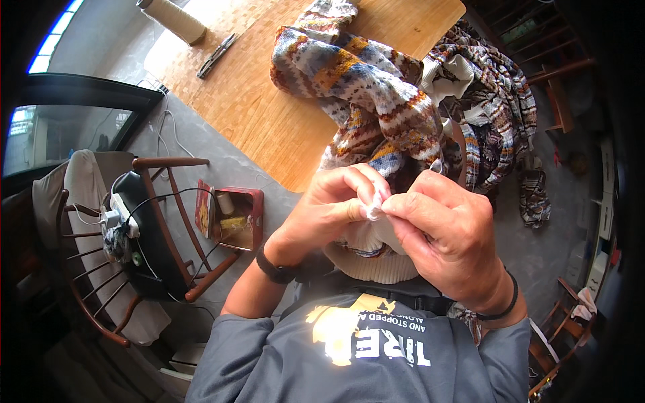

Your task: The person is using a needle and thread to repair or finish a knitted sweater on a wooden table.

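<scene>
A patterned knit sweater [376, 94] in white, brown, blue and orange stretches from the table down to my lap. Its cream ribbed band [366, 270] hangs below my hands. My left hand [336, 201] is closed, pinching a small bunched white bit of the knit between thumb and fingers. Right beside it, my right hand [447, 232] is closed in a pinch, thumb against forefinger, at the same white bit. Whatever those right fingertips grip is too small to make out.
On the wooden table [248, 121] lie a cone of cream thread [173, 21] and thread snips [216, 55]. More patterned knitwear [517, 101] is heaped at the right. A red box [254, 208] holding a spool stands left, near a chair [161, 221] bearing a power strip [125, 213].
</scene>
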`<control>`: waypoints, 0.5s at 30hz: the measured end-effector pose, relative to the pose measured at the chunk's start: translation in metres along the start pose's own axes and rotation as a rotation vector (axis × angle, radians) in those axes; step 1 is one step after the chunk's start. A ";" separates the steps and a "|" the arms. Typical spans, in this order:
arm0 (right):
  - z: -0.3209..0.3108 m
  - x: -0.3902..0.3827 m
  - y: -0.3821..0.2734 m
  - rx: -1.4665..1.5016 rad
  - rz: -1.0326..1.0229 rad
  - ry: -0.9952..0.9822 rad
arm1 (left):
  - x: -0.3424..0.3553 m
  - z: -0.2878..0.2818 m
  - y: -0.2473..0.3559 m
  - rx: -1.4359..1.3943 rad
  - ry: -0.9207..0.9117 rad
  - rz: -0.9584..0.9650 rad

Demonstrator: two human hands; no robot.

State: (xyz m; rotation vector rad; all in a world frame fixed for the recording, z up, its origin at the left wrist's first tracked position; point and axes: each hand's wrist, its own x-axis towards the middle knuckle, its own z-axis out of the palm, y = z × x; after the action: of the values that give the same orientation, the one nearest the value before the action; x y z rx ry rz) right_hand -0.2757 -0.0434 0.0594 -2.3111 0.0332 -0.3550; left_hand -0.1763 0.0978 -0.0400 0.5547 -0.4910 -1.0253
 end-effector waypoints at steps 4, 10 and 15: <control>-0.002 0.000 -0.001 -0.014 -0.005 -0.010 | 0.001 0.000 0.000 0.021 -0.014 0.001; -0.003 0.000 0.000 -0.035 -0.032 -0.035 | 0.000 -0.002 0.000 0.084 -0.014 -0.005; -0.004 0.002 -0.001 -0.039 -0.052 -0.017 | 0.002 -0.002 -0.001 0.086 -0.029 -0.006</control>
State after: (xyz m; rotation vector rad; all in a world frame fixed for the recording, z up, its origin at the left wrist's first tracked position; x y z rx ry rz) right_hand -0.2752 -0.0458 0.0634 -2.3569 -0.0282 -0.3636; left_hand -0.1750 0.0959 -0.0415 0.6188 -0.5610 -1.0226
